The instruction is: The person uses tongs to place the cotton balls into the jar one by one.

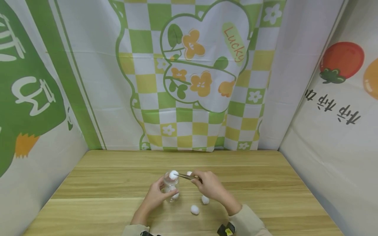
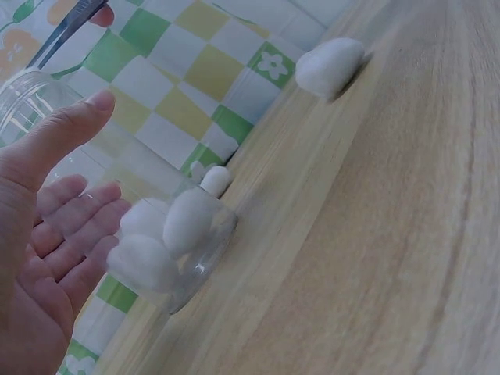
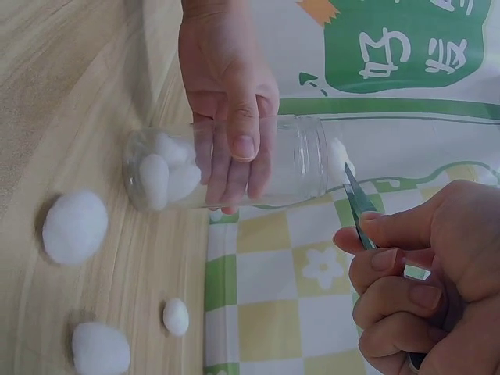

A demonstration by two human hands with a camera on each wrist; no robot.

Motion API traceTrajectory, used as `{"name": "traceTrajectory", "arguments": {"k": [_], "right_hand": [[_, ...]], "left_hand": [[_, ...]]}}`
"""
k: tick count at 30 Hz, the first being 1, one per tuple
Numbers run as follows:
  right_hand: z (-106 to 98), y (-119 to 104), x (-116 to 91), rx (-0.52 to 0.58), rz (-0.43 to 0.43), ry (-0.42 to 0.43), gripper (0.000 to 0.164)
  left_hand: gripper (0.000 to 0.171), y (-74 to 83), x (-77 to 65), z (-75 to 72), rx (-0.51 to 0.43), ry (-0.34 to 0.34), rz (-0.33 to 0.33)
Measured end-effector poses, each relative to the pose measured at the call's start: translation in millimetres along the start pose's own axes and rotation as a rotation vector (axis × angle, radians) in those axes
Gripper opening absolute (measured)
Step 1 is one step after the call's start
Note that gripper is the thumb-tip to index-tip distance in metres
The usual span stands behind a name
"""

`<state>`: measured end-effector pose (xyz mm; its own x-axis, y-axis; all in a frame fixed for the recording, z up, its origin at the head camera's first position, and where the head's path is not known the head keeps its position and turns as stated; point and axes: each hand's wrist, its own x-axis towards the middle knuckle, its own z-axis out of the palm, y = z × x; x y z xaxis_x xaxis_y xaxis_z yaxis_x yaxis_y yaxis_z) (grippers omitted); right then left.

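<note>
My left hand (image 1: 155, 195) grips a clear plastic jar (image 3: 293, 160) that stands upright on the table, thumb on one side and fingers around the other. Several white cotton balls (image 2: 189, 221) lie at the bottom of it. In my right hand (image 1: 212, 186) is a pair of metal tweezers (image 1: 186, 176), pinched between thumb and fingers. Their tips hold one cotton ball (image 3: 338, 161) right at the jar's open mouth.
Loose cotton balls lie on the wooden table (image 1: 112, 183): one nearest me (image 1: 195, 209), another ball (image 1: 205, 199) just beyond it, and a third ball (image 1: 189, 173) farther back, partly behind the tweezers. A patterned cloth (image 1: 192, 131) hangs behind the table.
</note>
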<state>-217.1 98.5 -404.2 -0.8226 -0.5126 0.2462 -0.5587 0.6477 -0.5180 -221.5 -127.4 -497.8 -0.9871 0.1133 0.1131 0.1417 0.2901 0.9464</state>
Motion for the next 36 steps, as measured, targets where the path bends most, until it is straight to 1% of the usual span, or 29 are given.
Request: {"name": "traceTrajectory", "arguments": {"k": [6, 13, 17, 20, 28, 32, 36], "right_hand": [[3, -2, -1, 0.011, -0.014, -0.013, 0.015], [3, -3, -3, 0.061, 0.018, -0.044, 0.016], [1, -1, -3, 0.080, 0.022, -0.063, 0.019], [0, 0, -4, 0.088, 0.024, -0.070, 0.020], [-2, 1, -3, 0.098, 0.017, -0.056, 0.019], [-4, 3, -2, 0.080, 0.037, -0.028, 0.021], [-7, 5, -2, 0.074, 0.052, -0.008, 0.023]], "left_hand": [[0.074, 0.7, -0.3, -0.1, 0.009, 0.002, -0.001], [0.070, 1.4, -0.9, -0.9, 0.020, -0.004, 0.003], [0.066, 1.6, -1.0, -1.6, 0.015, -0.022, 0.011], [0.066, 1.6, -1.2, -1.9, 0.011, -0.023, 0.014], [0.067, 1.4, -1.5, -1.5, 0.007, -0.015, 0.017], [0.071, 1.0, -1.3, -1.1, 0.008, -0.021, 0.013], [0.072, 0.7, -0.3, -0.5, 0.009, -0.007, 0.007]]}}
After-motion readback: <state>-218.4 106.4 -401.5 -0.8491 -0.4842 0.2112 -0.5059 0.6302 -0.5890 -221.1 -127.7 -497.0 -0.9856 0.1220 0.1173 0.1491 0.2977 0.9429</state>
